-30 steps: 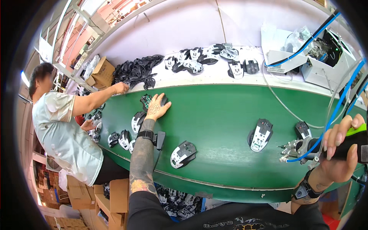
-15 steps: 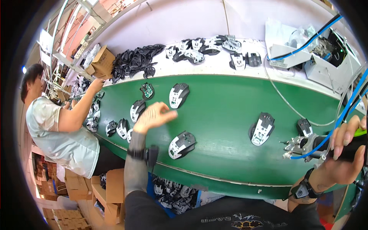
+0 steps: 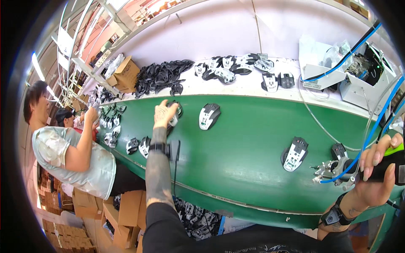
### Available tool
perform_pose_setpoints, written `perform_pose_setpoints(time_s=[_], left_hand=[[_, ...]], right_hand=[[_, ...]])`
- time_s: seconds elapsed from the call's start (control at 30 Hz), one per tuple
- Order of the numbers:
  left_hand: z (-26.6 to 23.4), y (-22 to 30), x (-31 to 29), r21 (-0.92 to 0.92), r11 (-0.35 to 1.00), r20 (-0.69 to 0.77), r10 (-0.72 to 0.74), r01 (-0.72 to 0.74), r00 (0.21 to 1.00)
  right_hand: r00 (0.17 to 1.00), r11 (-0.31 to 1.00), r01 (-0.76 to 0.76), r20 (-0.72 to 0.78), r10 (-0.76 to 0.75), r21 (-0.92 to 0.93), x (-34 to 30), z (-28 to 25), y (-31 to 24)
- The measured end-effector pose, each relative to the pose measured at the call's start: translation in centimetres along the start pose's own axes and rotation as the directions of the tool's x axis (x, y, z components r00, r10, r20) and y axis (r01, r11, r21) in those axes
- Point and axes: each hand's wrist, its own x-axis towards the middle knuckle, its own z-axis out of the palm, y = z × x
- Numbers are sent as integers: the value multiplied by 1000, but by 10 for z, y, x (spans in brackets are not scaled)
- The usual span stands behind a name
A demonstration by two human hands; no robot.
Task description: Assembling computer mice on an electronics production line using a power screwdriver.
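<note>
My left hand (image 3: 163,116) reaches to the far left part of the green bench, its fingers closed about a white-and-black computer mouse shell (image 3: 174,121) that they partly hide. A mouse half with a green circuit board (image 3: 180,110) shows beside the thumb. My right hand (image 3: 379,162) wraps round a black power screwdriver (image 3: 384,169) with green trim; its metal head (image 3: 331,169) points left over the bench. One open mouse shell (image 3: 209,116) lies to the right of my left hand. Another mouse shell (image 3: 295,154) and a darker mouse (image 3: 338,151) lie near the screwdriver head.
On the white shelf (image 3: 236,89) are a heap of black shell parts (image 3: 162,76), several mice (image 3: 228,67) and a white machine (image 3: 358,86). Blue hoses (image 3: 386,105) hang at the right. A co-worker (image 3: 74,156) sits at the left near more mice (image 3: 132,145).
My left hand has moved away from me to the far side. The mouse that lay near the front middle is gone from there. The view has shifted slightly; my right hand stays on the screwdriver.
</note>
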Motion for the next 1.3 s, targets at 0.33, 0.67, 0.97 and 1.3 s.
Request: perform_pose_setpoints(time_s=[0.33,0.67,0.97,1.3], left_hand=[[77,-1,68,303,940,267,-241,156,933],[78,37,-27,65,919,158,375,-389,913],[85,111,-92,-82,797,66,604,-599,794],[50,194,-168,-752,658,416,421,44,806]], right_hand=[[998,996,3,-56,-8,-84,3,-4,7],[996,1000,12,-88,-13,-11,4,-11,-4],[1000,999,-1,0,1,-46,4,2,-11],[987,978,160,-33,-157,133,-2,6,-18]])
